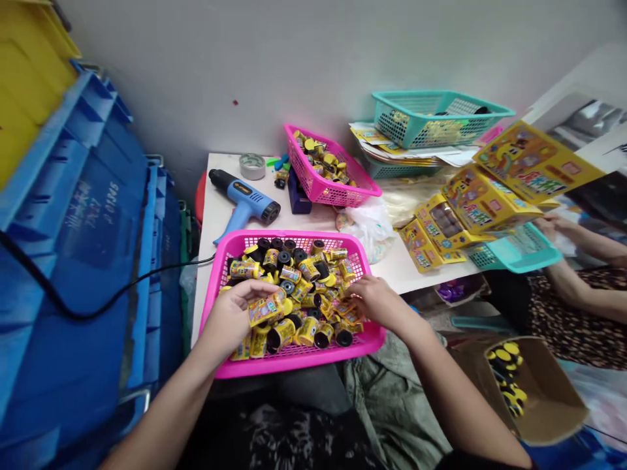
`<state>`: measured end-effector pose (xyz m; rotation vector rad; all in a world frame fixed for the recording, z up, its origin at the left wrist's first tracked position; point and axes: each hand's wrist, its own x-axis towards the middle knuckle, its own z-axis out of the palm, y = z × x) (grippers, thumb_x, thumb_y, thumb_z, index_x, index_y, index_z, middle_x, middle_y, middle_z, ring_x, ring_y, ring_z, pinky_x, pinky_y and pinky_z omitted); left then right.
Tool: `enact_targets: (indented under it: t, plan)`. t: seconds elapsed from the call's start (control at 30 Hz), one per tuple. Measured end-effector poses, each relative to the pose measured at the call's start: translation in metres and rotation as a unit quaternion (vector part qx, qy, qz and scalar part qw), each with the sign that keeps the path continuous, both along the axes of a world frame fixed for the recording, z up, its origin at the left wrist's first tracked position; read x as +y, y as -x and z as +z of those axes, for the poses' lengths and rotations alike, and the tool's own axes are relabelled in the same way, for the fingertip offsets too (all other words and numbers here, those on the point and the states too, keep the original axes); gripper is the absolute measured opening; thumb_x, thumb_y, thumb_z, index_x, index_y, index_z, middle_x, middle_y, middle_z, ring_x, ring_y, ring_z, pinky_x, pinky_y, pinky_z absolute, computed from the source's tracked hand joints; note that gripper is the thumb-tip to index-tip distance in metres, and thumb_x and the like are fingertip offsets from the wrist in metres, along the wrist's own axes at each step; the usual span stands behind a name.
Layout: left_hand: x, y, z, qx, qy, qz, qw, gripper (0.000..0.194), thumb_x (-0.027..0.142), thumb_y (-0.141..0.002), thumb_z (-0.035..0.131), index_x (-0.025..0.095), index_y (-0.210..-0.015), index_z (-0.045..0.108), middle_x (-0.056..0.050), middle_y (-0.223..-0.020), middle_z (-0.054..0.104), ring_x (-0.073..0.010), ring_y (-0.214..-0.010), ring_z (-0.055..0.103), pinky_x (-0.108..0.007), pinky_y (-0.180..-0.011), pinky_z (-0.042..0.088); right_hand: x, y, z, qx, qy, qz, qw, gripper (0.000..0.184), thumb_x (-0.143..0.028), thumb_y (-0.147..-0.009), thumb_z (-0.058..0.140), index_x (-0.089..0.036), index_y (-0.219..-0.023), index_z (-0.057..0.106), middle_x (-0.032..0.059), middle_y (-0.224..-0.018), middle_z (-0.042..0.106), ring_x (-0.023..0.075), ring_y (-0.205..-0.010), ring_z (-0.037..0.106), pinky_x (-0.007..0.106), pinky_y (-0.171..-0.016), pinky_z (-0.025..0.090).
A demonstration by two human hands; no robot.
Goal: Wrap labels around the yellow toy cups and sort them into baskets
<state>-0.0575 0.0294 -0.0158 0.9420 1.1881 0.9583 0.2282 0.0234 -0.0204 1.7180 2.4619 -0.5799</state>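
Note:
A bright pink plastic basket (294,363) at the table's front edge holds many small yellow printed canisters (307,331) with black or yellow ends. Over its left side, my left hand (240,301) is closed on a yellow printed canister (267,309), its label facing up. At the basket's right side, my right hand (375,300) reaches among the pieces with bent fingers. Its fingertips touch orange-yellow printed pieces (349,311); whether it grips one is hidden.
A blue heat gun (247,199) and a tape roll (252,166) lie behind the basket. Another pink basket (337,194), a teal basket (416,134) and yellow printed boxes (529,160) stand further back and right. Blue crates (73,261) line the left. A co-worker's arms (578,261) show at right.

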Motion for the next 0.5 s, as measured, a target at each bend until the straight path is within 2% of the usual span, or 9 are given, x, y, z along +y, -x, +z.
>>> enact_targets:
  t: [0.1, 0.17, 0.2, 0.27, 0.37, 0.5]
  plan:
    - [-0.013, -0.004, 0.002, 0.019, 0.004, 0.009, 1.000, 0.039, 0.030, -0.047, 0.088, 0.017, -0.079, 0.071, -0.005, -0.081, 0.074, -0.0195, -0.078, 0.068, -0.027, -0.068, 0.056, -0.004, -0.015, 0.000, -0.014, 0.031, 0.037, 0.999, 0.035, -0.009, -0.078, 0.052, -0.022, -0.105, 0.069, 0.0098, -0.101, 0.072, 0.0300, -0.105, 0.053, 0.051, -0.095, 0.027]
    - [-0.026, -0.010, 0.005, 0.032, 0.029, 0.018, 0.999, 0.039, 0.030, -0.047, 0.088, 0.016, -0.078, 0.070, -0.005, -0.078, 0.074, -0.0186, -0.071, 0.068, -0.025, -0.059, 0.055, -0.006, -0.020, -0.003, -0.022, 0.039, 0.077, 0.996, 0.041, -0.010, -0.078, 0.052, -0.023, -0.114, 0.065, 0.0106, -0.107, 0.071, 0.0306, -0.110, 0.051, 0.054, -0.098, 0.021]
    - [-0.032, -0.014, 0.007, 0.039, 0.044, 0.026, 0.998, 0.039, 0.030, -0.047, 0.088, 0.016, -0.077, 0.069, -0.005, -0.077, 0.074, -0.0177, -0.066, 0.067, -0.024, -0.055, 0.054, -0.006, -0.022, -0.006, -0.026, 0.035, 0.094, 0.995, 0.038, -0.011, -0.080, 0.052, -0.023, -0.113, 0.066, 0.0111, -0.106, 0.071, 0.0304, -0.110, 0.051, 0.053, -0.099, 0.020]
    - [-0.045, -0.022, 0.011, 0.046, 0.064, 0.048, 0.996, 0.038, 0.030, -0.046, 0.088, 0.016, -0.076, 0.069, -0.005, -0.076, 0.074, -0.0155, -0.059, 0.065, -0.023, -0.051, 0.051, -0.002, -0.025, -0.011, -0.032, 0.025, 0.119, 0.992, 0.025, -0.014, -0.082, 0.053, -0.022, -0.097, 0.071, 0.0107, -0.100, 0.072, 0.0297, -0.105, 0.052, 0.052, -0.097, 0.021]
    - [-0.059, -0.031, 0.016, 0.054, 0.060, 0.079, 0.994, 0.037, 0.031, -0.046, 0.088, 0.015, -0.074, 0.069, -0.004, -0.072, 0.074, -0.0152, -0.060, 0.066, -0.024, -0.057, 0.053, 0.004, -0.030, -0.020, -0.022, 0.008, 0.145, 0.989, 0.021, -0.015, -0.085, 0.053, -0.019, -0.073, 0.070, 0.0103, -0.087, 0.072, 0.0283, -0.097, 0.054, 0.051, -0.094, 0.023]
    - [-0.071, -0.036, 0.015, 0.064, 0.049, 0.104, 0.991, 0.034, 0.029, -0.050, 0.086, 0.015, -0.076, 0.070, -0.005, -0.072, 0.074, -0.0185, -0.067, 0.068, -0.027, -0.065, 0.054, 0.004, -0.039, -0.023, 0.017, -0.036, 0.170, 0.985, 0.023, -0.017, -0.088, 0.049, -0.017, -0.073, 0.066, 0.0101, -0.084, 0.071, 0.0263, -0.094, 0.057, 0.050, -0.093, 0.024]
